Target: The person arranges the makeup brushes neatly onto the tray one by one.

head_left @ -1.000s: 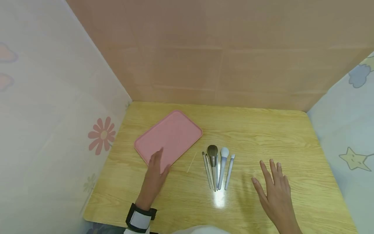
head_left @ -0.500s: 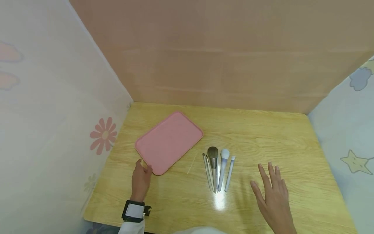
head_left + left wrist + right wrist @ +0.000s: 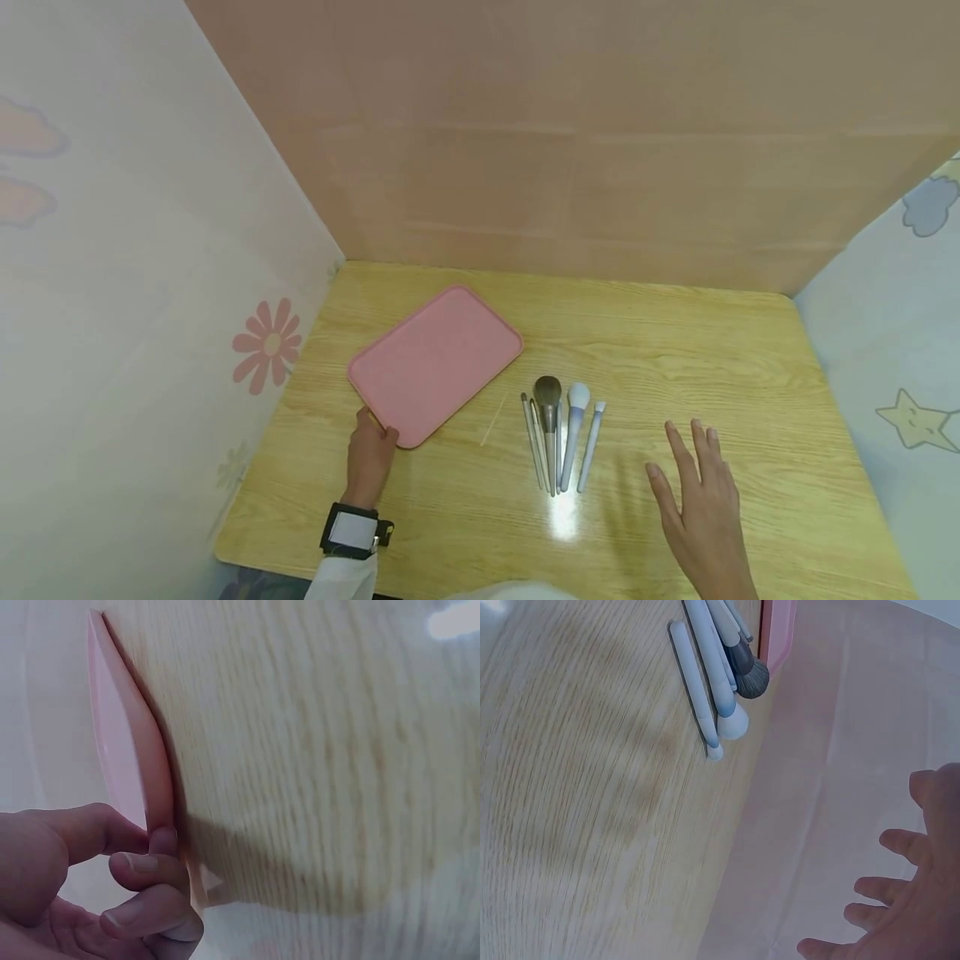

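A pink rectangular tray [image 3: 437, 367] lies slanted on the left part of the wooden table. At its near left corner my left hand [image 3: 370, 458] pinches the rim. The left wrist view shows the thumb over the tray's edge [image 3: 156, 776] and the other fingers curled beneath it. To the tray's right, several makeup brushes lie side by side, among them a large dark-haired brush [image 3: 548, 392] and a white-haired brush [image 3: 578, 396]. My right hand [image 3: 703, 508] is held with fingers spread, apart from the brushes and holding nothing.
A thin pale stick [image 3: 492, 419] lies between tray and brushes. The wooden table [image 3: 675, 350] meets a tan backdrop [image 3: 570, 167] behind, with patterned white panels at left and right.
My left hand has moved from over the tray to its near left corner and taken hold of the rim. The right hand has barely moved, and the brushes lie as before.
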A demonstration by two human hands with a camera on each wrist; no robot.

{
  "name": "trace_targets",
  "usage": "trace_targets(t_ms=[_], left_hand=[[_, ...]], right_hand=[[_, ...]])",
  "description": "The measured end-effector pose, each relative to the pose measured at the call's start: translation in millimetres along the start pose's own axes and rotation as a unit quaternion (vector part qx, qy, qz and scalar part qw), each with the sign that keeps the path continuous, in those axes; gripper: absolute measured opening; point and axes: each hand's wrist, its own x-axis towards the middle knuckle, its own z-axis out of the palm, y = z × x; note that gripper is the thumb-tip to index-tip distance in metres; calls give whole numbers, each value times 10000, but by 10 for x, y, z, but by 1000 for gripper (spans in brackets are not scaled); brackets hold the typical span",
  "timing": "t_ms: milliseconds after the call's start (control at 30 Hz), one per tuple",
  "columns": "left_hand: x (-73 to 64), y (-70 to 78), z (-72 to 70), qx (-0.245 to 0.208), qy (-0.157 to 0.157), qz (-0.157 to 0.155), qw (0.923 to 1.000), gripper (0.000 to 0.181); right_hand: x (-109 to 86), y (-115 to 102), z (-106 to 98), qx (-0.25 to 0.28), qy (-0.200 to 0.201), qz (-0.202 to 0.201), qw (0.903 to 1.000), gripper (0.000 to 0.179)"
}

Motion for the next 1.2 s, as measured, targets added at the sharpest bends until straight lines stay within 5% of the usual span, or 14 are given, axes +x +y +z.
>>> trace_targets(t_ms=[1200], left_hand=[[195, 2, -31, 74, 53, 410, 9991, 58]], right_hand=[[-35, -6, 125, 147, 41, 117, 9998, 58]])
